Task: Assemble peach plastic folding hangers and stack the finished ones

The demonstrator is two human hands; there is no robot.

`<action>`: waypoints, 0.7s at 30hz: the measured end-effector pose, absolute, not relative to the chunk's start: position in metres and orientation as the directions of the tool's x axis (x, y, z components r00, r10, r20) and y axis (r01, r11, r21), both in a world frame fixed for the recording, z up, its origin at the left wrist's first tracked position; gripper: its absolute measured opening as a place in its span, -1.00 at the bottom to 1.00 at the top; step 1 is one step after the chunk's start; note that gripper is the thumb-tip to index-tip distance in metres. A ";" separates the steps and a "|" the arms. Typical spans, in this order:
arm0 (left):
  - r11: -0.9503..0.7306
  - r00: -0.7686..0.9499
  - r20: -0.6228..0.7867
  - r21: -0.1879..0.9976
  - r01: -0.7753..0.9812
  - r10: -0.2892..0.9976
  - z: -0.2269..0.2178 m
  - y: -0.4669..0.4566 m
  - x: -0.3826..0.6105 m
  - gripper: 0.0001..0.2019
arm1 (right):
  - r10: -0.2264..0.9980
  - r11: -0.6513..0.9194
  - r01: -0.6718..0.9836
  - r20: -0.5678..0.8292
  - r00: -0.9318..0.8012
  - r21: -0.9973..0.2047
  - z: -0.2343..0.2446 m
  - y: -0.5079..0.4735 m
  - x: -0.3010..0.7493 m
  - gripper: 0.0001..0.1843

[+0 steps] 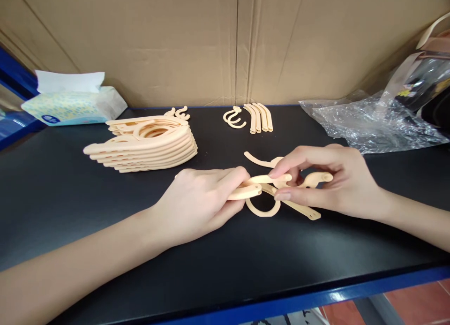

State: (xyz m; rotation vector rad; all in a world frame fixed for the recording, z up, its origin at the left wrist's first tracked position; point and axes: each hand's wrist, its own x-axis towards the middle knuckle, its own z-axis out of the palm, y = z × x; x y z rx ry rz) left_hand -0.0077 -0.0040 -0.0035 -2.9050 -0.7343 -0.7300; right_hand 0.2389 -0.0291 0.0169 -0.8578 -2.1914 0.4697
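Note:
Fingers wrapped round a cream plastic hanger arm [245, 192], my left hand [206, 200] is closed at the middle of the table. My right hand [337, 179] pinches the end of a second cream piece [269, 178], which reaches toward the left fingers. Whether the two pieces are joined cannot be made out. Beneath and between the hands lies a cream ring-shaped part [263, 213], with a straight strip [304, 210] running out to the right. A curved hook [258, 160] and a rounded end [318, 178] show around the right fingers, which partly hide them.
A stack of cream folding hangers [151, 151] stands at left, with small hooks [182, 112] behind it. Farther back lie loose hooks [235, 118] and several curved arms [258, 118]. A tissue pack [73, 104] sits back left, crumpled clear plastic [383, 125] and a bag [431, 76] right.

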 end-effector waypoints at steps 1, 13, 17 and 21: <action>-0.884 0.774 0.456 0.065 0.462 0.438 -0.004 -0.004 -0.008 -0.91 | 0.738 0.657 0.406 0.432 -0.519 -0.635 0.020 -0.031 0.237 -0.80; -0.897 0.753 0.504 0.116 0.427 0.423 0.002 -0.006 -0.005 -0.88 | 0.471 0.849 0.486 0.716 -0.516 -0.208 0.018 -0.032 0.240 -0.83; -0.911 0.755 0.528 0.098 0.401 0.390 0.003 -0.007 -0.004 -0.84 | 0.365 0.834 0.551 0.761 -0.537 -0.011 0.023 -0.032 0.246 -0.84; -0.916 0.765 0.531 0.057 0.397 0.365 0.005 -0.007 -0.003 -0.89 | 0.366 0.746 0.642 0.696 -0.617 0.176 0.025 -0.035 0.249 -0.78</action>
